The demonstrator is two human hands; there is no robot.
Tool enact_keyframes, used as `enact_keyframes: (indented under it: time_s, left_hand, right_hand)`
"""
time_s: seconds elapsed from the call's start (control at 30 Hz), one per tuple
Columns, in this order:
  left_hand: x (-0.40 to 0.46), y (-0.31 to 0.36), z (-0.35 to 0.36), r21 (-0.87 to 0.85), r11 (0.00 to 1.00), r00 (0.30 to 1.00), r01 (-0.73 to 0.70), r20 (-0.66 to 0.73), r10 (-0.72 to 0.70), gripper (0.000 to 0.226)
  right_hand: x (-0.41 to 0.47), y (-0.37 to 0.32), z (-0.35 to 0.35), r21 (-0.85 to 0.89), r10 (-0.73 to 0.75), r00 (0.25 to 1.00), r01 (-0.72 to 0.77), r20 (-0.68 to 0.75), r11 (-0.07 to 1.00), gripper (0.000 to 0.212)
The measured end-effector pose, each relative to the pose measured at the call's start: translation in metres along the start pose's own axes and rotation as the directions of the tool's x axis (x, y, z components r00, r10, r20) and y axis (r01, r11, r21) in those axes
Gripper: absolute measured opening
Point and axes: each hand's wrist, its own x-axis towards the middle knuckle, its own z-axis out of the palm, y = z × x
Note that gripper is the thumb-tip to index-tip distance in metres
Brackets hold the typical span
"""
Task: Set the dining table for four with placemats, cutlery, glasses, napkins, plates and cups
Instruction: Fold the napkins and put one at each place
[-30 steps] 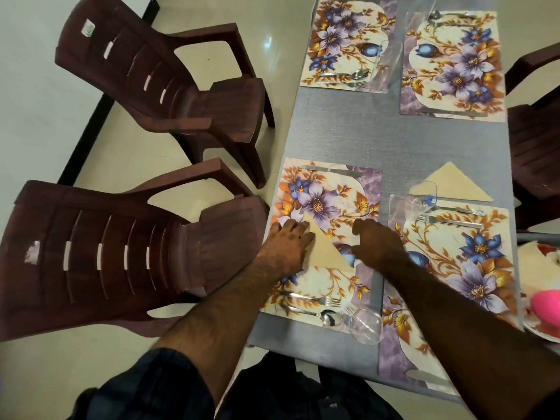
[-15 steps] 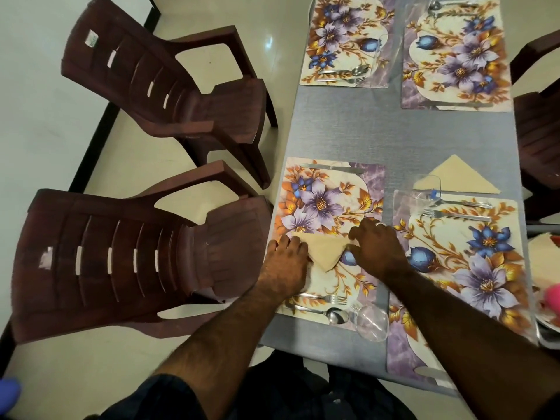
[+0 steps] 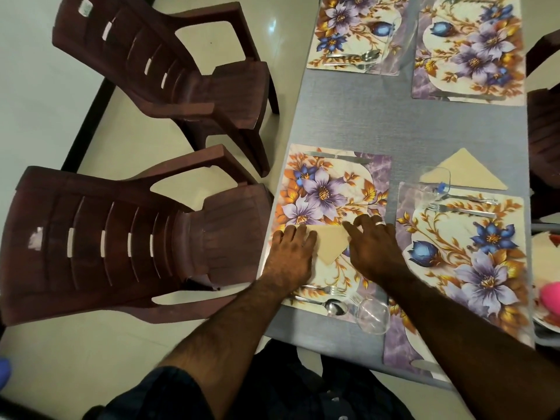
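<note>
my left hand (image 3: 291, 253) lies flat with fingers straight, pressing the left part of the napkin (image 3: 330, 242). my right hand (image 3: 374, 248) presses the napkin's right edge with fingers stretched out and spread; a ring shows on 1 finger. the beige napkin sits folded between both hands, its point aimed toward me, on the near left mat (image 3: 333, 207).

on that mat, a knife (image 3: 336, 157) lies along the far edge, and a fork (image 3: 325, 289) and spoon (image 3: 327, 304) lie along the near edge. a clear glass (image 3: 372, 316) stands at the mat's near right corner, touching the next mat.

right of that mat lies a 2nd mat (image 3: 472, 262), with a fork and another utensil, too thin to tell, at its far edge and a 2nd clear glass (image 3: 435, 184) at its far left corner. a 2nd folded napkin (image 3: 463, 174) rests on the grey table (image 3: 394, 116) just beyond it. 2 more mats lie farther off, the left 1 with cutlery at its near edge.

left of the near left mat stand 2 brown chairs (image 3: 121, 237). a pink thing (image 3: 550, 298) shows at the right edge, cut off.
</note>
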Motion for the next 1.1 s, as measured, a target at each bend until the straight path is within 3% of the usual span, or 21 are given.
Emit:
enact_keyframes:
  time_s: [0.13,0.3,0.7,0.83,0.97,1.1]
  left_hand:
    - [0.007,0.004,0.014,-0.052,0.998,0.999,0.037,0.025,-0.036,0.067]
    - [0.007,-0.007,0.022,0.003,0.998,0.995,0.061,0.082,-0.062,0.072]
    - [-0.007,-0.04,0.007,0.056,0.971,0.97,0.234,0.055,-0.237,0.087]
    - [0.005,-0.035,-0.008,0.009,0.985,0.986,0.17,0.006,-0.17,0.075]
    - [0.035,-0.026,-0.021,-0.09,0.995,0.999,0.041,0.035,-0.038,0.057]
    - [0.057,-0.022,-0.033,-0.232,0.963,0.987,0.138,0.108,-0.115,0.039]
  right_hand:
    - [-0.003,-0.009,0.015,-0.026,-0.062,0.997,0.063,0.037,0.998,0.06]
    - [-0.007,-0.004,0.027,-0.037,-0.105,0.993,0.107,0.053,0.994,0.069]
    - [-0.027,0.028,0.008,-0.101,0.044,0.997,-0.037,0.064,0.994,0.085]
    - [-0.01,0.019,-0.001,-0.093,0.042,0.999,-0.039,0.032,0.995,0.075]
    - [0.025,0.0,-0.014,0.008,-0.007,0.992,0.007,0.123,1.0,0.05]
    - [0.051,-0.009,-0.021,0.106,-0.007,0.96,-0.024,0.279,0.994,0.058]
